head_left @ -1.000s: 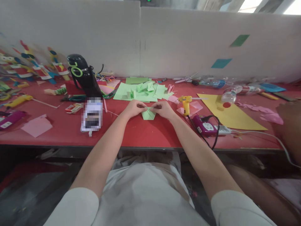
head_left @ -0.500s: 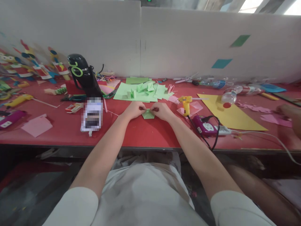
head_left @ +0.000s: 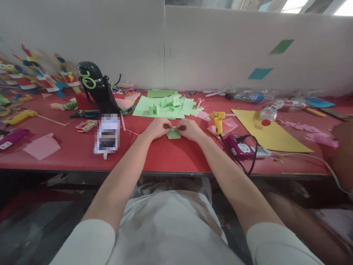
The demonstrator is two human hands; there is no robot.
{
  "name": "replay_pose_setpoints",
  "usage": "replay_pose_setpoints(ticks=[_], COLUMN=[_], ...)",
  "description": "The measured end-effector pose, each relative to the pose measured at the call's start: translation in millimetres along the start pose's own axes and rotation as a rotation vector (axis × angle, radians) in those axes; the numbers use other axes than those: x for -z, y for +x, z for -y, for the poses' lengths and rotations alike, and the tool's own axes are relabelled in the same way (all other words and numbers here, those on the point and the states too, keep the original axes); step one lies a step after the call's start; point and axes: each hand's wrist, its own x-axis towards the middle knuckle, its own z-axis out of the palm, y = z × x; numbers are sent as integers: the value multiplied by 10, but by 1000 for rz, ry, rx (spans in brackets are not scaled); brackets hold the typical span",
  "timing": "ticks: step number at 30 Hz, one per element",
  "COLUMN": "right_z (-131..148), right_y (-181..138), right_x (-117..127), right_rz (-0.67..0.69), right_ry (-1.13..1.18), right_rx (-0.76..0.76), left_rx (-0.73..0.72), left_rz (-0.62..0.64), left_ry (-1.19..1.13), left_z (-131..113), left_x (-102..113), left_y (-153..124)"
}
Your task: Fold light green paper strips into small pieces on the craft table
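A small piece of folded green paper point(head_left: 173, 134) lies low over the red tabletop point(head_left: 176, 158) in front of me. My left hand point(head_left: 160, 128) pinches its left upper edge, fingers closed. At the opposite edge my right hand point(head_left: 189, 129) grips it the same way, thumb and fingers together. Both sets of fingertips partly hide the paper's top. Just beyond my hands, several folded green pieces point(head_left: 173, 102) rest on light green sheets point(head_left: 142, 106).
To the left stand a phone point(head_left: 107, 134) and a black bottle point(head_left: 96, 86). On the right are a yellow glue gun point(head_left: 217, 122), a purple power strip point(head_left: 240, 147) with cables, yellow paper point(head_left: 286, 138) and a plastic bottle point(head_left: 268, 113). Another person's arm point(head_left: 342, 154) reaches in at far right.
My hands keep nearly the same pinch on the green paper, with hardly any movement. At the far right, the other person's arm has shifted beside the pink paper. The view tilts slightly.
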Motion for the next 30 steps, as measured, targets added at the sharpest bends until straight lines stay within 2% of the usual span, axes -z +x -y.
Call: replay_pose_setpoints(ticks=[8, 16, 24, 30], right_z=[29, 20, 28, 14], right_y=[11, -23, -31, -12], right_x=[5, 22, 48, -15], right_rz=[40, 52, 39, 26], right_ry=[-85, -13, 82, 136], right_rx=[18, 13, -61, -181], left_rx=[0, 10, 12, 102], left_rz=[55, 98, 97, 52], left_ry=[-20, -32, -51, -27], left_z=[46, 36, 6, 63], left_x=[2, 15, 11, -82], left_y=[2, -20, -13, 22])
